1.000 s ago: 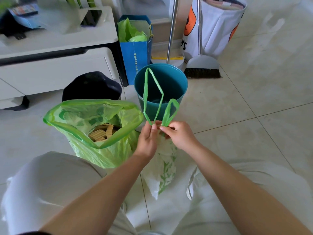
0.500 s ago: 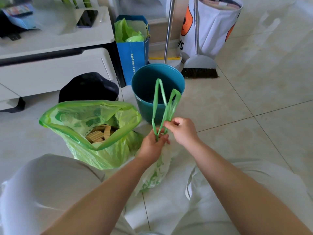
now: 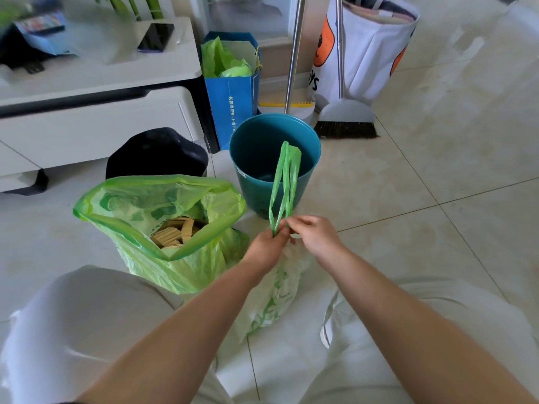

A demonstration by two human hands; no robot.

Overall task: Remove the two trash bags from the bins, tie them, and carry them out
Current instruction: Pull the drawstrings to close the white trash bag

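A white trash bag with green print point(image 3: 274, 298) hangs between my knees. Its two green handle loops point(image 3: 284, 188) stand up together in front of the teal bin point(image 3: 248, 158). My left hand point(image 3: 267, 246) is shut around the bag's neck at the base of the loops. My right hand point(image 3: 316, 236) pinches the loops right beside it. A second bag, green and open-mouthed point(image 3: 151, 225), stands on the floor to the left with tan cardboard pieces inside. A black bin point(image 3: 156, 153) sits behind it.
A white low cabinet point(image 3: 96, 112) with a phone on top stands at the back left. A blue paper bag point(image 3: 233, 94), a broom point(image 3: 345, 121), a dustpan pole and a white fabric basket point(image 3: 367, 51) line the wall. Tiled floor spreads to the right.
The two handle loops, spread apart a second ago, are now drawn together and upright. My hands have moved closer together on the bag's neck.
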